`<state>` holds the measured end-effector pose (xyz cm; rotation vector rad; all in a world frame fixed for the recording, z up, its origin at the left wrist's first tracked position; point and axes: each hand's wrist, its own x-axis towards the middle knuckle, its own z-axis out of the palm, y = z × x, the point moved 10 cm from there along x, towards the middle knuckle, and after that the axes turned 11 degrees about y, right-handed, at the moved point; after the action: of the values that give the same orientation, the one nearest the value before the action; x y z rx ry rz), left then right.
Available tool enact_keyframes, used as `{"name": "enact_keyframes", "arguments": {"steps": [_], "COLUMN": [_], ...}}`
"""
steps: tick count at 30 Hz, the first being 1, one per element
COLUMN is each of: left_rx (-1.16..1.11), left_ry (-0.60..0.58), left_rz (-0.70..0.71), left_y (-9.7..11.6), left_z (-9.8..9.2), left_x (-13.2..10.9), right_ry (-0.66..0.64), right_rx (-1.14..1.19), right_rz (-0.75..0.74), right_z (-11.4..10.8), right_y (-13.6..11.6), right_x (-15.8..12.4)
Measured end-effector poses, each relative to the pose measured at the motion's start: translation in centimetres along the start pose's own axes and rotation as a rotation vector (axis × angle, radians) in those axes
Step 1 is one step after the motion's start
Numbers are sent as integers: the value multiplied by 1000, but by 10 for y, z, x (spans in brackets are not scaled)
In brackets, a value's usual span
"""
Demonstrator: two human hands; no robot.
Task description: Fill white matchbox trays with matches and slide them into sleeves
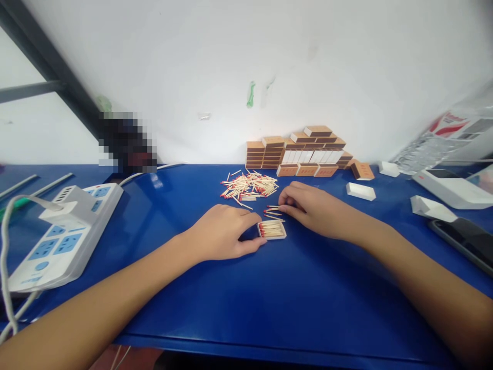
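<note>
A small white matchbox tray (284,236) holds a layer of red-tipped matches (271,229). My left hand (227,232) grips the tray's left end between thumb and fingers. Just above and right of the tray, my right hand (308,205) is closed at the fingertips on matches (272,208) lying near the table surface. One more match rests along the tray's upper edge. Behind both hands spreads a loose pile of matches (250,185) with red heads.
Stacked matchboxes (308,154) stand against the wall behind the pile. White box parts (361,191), a phone (466,239), a white device (450,187) and a plastic bottle (442,133) are at the right. A power strip (73,252) with cables lies left on the blue table (308,308).
</note>
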<state>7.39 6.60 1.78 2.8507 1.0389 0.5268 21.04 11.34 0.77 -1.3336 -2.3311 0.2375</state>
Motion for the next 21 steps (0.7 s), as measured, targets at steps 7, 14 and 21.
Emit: {"name": "enact_keyframes", "arguments": {"steps": [7, 14, 21], "left_rx": [-6, -14, -14], "left_ry": [0, 7, 27], "left_rz": [10, 0, 8], "left_y": [1, 1, 2], "left_z": [-1, -1, -4], "left_x": [0, 0, 1], "right_ry": [-33, -45, -17], "right_rx": [-53, -22, -7], "right_rz": [44, 25, 5], "right_z": [-2, 5, 3], "right_y": [15, 12, -2], "right_x": [-3, -3, -2]}}
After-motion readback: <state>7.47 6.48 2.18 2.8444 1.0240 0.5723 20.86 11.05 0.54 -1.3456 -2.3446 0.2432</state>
